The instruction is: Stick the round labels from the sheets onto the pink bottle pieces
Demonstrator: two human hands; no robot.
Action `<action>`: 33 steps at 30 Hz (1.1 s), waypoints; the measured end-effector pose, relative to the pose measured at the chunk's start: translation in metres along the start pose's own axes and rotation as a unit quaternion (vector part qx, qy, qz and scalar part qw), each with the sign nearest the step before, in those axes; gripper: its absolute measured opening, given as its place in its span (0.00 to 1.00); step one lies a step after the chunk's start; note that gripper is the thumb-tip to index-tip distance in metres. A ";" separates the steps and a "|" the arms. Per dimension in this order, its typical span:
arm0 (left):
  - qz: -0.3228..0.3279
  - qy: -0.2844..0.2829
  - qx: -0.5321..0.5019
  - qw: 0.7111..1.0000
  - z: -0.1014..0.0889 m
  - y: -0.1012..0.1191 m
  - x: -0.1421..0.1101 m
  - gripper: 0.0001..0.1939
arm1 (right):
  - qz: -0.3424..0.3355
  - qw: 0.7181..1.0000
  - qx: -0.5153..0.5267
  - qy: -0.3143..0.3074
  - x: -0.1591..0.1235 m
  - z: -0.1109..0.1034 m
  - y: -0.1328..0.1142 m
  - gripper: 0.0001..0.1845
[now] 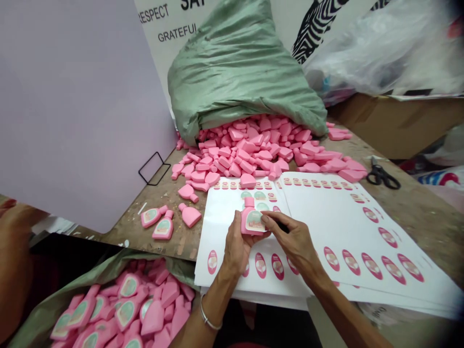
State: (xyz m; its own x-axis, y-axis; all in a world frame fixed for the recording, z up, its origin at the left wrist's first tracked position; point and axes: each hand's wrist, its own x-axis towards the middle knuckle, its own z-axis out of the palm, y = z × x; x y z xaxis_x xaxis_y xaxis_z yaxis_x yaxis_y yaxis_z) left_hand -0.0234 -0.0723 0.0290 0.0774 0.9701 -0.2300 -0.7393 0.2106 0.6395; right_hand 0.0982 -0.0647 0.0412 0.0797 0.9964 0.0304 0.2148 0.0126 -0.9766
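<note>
Above the workbench (165, 237), left hand (237, 253) pinches a pink foam bottle (251, 217); right fingertips (266, 219) press, partly hiding its label (254, 221).

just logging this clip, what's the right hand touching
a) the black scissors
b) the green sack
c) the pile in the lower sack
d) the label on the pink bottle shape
d: the fingertips of the right hand rest on the label of the pink bottle-shaped piece, which the left hand holds above the white printed sheets.
</note>
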 end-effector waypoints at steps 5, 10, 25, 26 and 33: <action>0.008 0.008 0.006 1.000 0.000 -0.002 0.000 0.25 | -0.005 1.000 -0.004 0.014 0.000 0.004 0.001 0.16; 0.008 0.025 0.009 1.000 0.001 -0.001 0.000 0.25 | -0.011 1.000 -0.010 0.024 -0.001 0.007 0.000 0.16; 0.022 -0.052 0.048 0.997 0.003 0.003 -0.004 0.13 | -0.041 0.997 -0.057 0.031 -0.003 0.007 0.001 0.17; 0.019 -0.052 0.050 0.997 0.003 0.004 -0.005 0.13 | -0.051 0.994 -0.088 0.035 -0.003 0.006 0.001 0.18; 0.003 -0.059 0.082 0.995 0.004 0.008 -0.007 0.14 | -0.063 0.949 -0.303 0.065 0.011 -0.015 -0.002 0.39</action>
State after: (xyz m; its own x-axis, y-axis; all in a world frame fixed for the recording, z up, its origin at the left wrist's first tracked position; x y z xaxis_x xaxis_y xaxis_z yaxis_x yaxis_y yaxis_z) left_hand -0.0272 -0.0772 0.0392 0.1593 0.9766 -0.1443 -0.6221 0.2128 0.7534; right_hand 0.1134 -0.0555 0.0472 0.1268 0.9709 0.2031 0.7471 0.0412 -0.6634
